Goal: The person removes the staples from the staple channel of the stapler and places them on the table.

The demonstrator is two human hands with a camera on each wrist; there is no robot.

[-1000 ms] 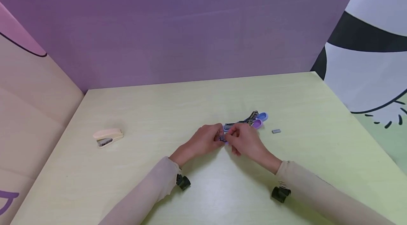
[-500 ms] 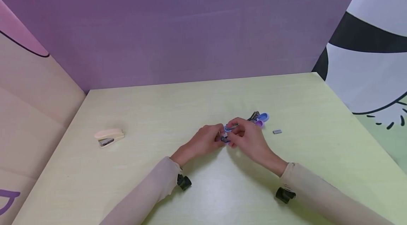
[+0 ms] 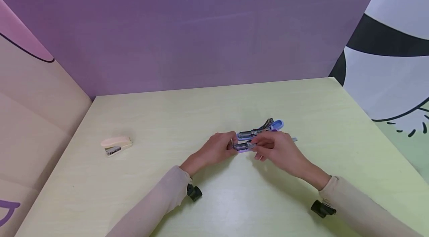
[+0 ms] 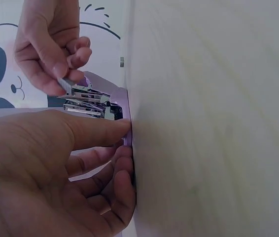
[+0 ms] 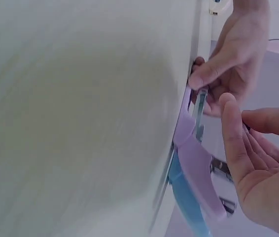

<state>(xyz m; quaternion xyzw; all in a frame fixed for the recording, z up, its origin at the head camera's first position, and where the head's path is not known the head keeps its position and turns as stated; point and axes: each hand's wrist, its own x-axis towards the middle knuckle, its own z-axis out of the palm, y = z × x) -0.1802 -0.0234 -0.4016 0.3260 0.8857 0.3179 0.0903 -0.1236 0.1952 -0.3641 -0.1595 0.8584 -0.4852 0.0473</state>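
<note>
An opened purple stapler [image 3: 244, 150] lies on the table, its metal staple channel exposed. My left hand [image 3: 216, 148] grips one end of it with thumb and fingers, as the left wrist view also shows. Over the stapler's other part is my right hand [image 3: 279, 152], thumb and finger pinching a small grey strip of staples [image 4: 66, 86]. The strip sits just above the channel; whether it touches the metal I cannot tell. Right behind, a blue stapler [image 3: 277, 124] also stands opened, partly covered by the right hand in the head view.
A pale pink stapler [image 3: 116, 144] rests far to the left on the light wooden table [image 3: 167, 118]. Another grey staple strip [image 3: 294, 139] lies just beyond the right hand, partly hidden by it. A purple backdrop [image 3: 207, 32] rises behind the table's back edge.
My right hand has drawn to the right, away from my left hand and along the purple stapler, uncovering its metal channel. The left hand keeps its place on the stapler.
</note>
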